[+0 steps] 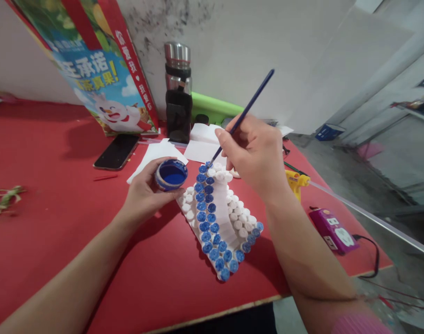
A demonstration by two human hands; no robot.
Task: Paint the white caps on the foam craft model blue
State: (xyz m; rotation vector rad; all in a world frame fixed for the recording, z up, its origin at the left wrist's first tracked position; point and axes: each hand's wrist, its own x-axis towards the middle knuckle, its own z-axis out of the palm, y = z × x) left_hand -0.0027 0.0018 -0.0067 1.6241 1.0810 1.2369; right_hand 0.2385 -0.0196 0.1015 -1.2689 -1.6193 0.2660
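Note:
My left hand [145,188] is closed around a small open jar of blue paint [170,175], tilted so that its inside shows. In my right hand [255,150] is a dark blue paintbrush [252,99], pinched between thumb and fingers. Its tip is at the far end of a craft piece [226,218] made of small white rolled discs around a smooth white curving strip. Blue discs [211,208] run in a double row along the strip's left side and across the near end. White discs [239,214] sit to the right and at the far end, partly behind my right hand.
A phone [116,151] lies by a printed bag [104,69]. Behind the jar stands a steel-topped bottle [178,93], near white paper [201,144] and a green container [215,105]. At right are a yellow glue gun [297,183] with a glue stick and a purple power box [333,231] with a cable.

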